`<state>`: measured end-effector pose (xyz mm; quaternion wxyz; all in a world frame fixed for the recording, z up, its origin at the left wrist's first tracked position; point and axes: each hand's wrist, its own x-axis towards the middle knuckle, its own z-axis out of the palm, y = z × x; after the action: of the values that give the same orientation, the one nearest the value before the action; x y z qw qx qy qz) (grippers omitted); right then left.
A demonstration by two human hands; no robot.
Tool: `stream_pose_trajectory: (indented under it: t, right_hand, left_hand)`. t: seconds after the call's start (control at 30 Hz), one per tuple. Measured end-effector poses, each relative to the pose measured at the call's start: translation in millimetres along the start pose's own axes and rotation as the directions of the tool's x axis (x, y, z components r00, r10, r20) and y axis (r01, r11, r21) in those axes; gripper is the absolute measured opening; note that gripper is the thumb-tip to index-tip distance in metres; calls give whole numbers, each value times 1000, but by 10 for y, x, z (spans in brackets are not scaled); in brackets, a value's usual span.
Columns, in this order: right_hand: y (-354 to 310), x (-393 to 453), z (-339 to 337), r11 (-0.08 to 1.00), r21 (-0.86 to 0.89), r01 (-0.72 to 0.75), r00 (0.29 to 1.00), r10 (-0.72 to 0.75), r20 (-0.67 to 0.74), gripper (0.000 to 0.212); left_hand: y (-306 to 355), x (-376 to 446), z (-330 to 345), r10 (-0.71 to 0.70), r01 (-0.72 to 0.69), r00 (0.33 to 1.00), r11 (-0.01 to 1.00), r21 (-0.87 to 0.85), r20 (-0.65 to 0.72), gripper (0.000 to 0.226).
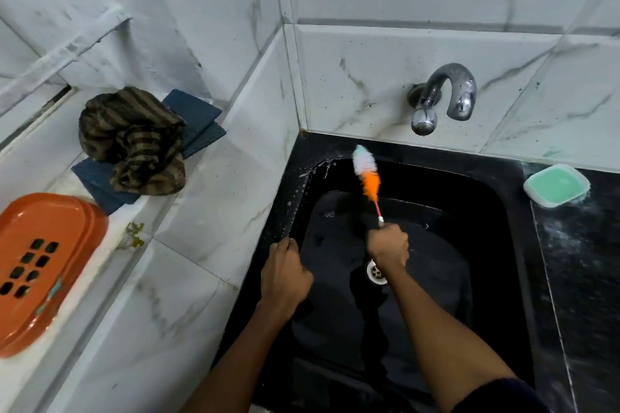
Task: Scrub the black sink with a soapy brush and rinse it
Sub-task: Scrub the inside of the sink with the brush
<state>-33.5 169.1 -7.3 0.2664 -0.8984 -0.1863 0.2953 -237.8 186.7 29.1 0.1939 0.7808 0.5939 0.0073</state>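
Observation:
The black sink [496, 231] fills the lower right, with a metal drain [375, 273] at its bottom. My right hand [389, 245] grips the thin pink handle of a bottle brush [367, 174] whose orange, white and green bristles reach the sink's far left corner. Soap foam speckles the rim there. My left hand [283, 273] rests on the sink's left rim with its fingers curled over the edge. The chrome tap [446, 97] sticks out of the wall above the basin; no water runs from it.
A white dish of green soap [557, 184] sits on the black counter at right. On the tiled ledge at left lie a striped brown cloth [131, 141] on blue scouring pads [198, 121] and an orange plastic tray [43, 261].

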Motion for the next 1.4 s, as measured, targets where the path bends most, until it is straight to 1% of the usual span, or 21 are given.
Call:
stream_pose_trajectory:
  t: [0.07,0.1,0.2,0.23,0.3,0.4,0.47,0.53,0.6,0.63,0.67,0.73,0.83,0.9,0.97,1.03,1.1,1.17,1.23,1.3,1.4]
  right_hand:
    - [95,-32,59,994,79,-71,997,72,-10,37]
    - [103,-67,117,995,81,-57,998,56,13,36]
    - [17,-132,287,997,-13,73,986,-70,151,34]
    - [-28,-131,309,994,-37,104,982,-97,163,34]
    - [-75,-91,295,998,-15,68,991,-66,114,33]
    - [55,-18,232,986,141,-91,996,92,-4,37]
    - [154,-32,244,977,160,-139,989,145,-29,37]
    - [177,-51,295,990,104,-93,996,93,7,35]
    - [134,-46,301,1000,22,8,997,-10,79,33]
    - [100,-25,270,999,0,46,995,-46,90,32]
    - [78,11,221,999,4,53,996,-53,78,33]
    - [111,95,105,998,62,-12,1000,12,12,37]
    - [289,125,-10,970,187,-156,980,176,-96,40]
    - [379,100,-6,948,232,-217,963,248,-110,44]
    - [397,77,10,966,190,-177,979,192,-64,38]
    - [368,100,-44,994,94,-61,998,61,2,31]
    - [326,140,-185,1000,14,14,1000,-14,9,30]
    - [377,204,-356,1000,22,-21,998,22,-52,35]
    - [479,243,-439,991,84,-104,987,113,-116,40]
    - [580,205,-454,985,98,-139,980,152,-129,38]
    - [624,120,-441,999,-4,-34,999,34,-32,32]
  left_hand:
    - [7,12,-13,3,-3,1000,1000,0,2,39]
    - [14,20,-20,3,-3,1000,1000,0,6,40]
    - [27,33,-37,11,-11,1000,1000,-2,15,42]
    - [27,38,-37,13,-13,1000,1000,-3,17,42]
    - [25,46,-41,11,-10,1000,1000,-10,19,41]
    - [20,47,-57,2,-2,1000,1000,-23,23,49]
    - [21,49,-54,4,-3,1000,1000,-28,18,50]
    - [25,40,-33,6,-6,1000,1000,-22,8,49]
    - [32,33,-6,7,-7,1000,1000,-15,-2,48]
    - [39,32,3,6,-6,1000,1000,-13,-6,47]
    - [45,31,12,2,-2,1000,1000,-12,-9,47]
    - [53,37,29,-12,12,1000,1000,-12,-16,48]
    - [82,39,49,-29,29,999,1000,-6,-26,46]
    - [106,44,61,-36,37,999,999,16,-37,43]
    - [131,51,75,-46,48,998,998,39,-43,44]
    - [157,65,85,-49,51,998,997,62,-43,45]
    - [190,75,76,-60,62,998,995,80,-34,50]
    - [226,73,72,-71,73,997,993,92,-21,55]
    - [221,83,66,-83,84,996,990,111,-13,58]
    - [235,82,77,-87,88,996,988,128,-16,58]
    - [310,47,118,-91,92,996,988,124,-18,55]
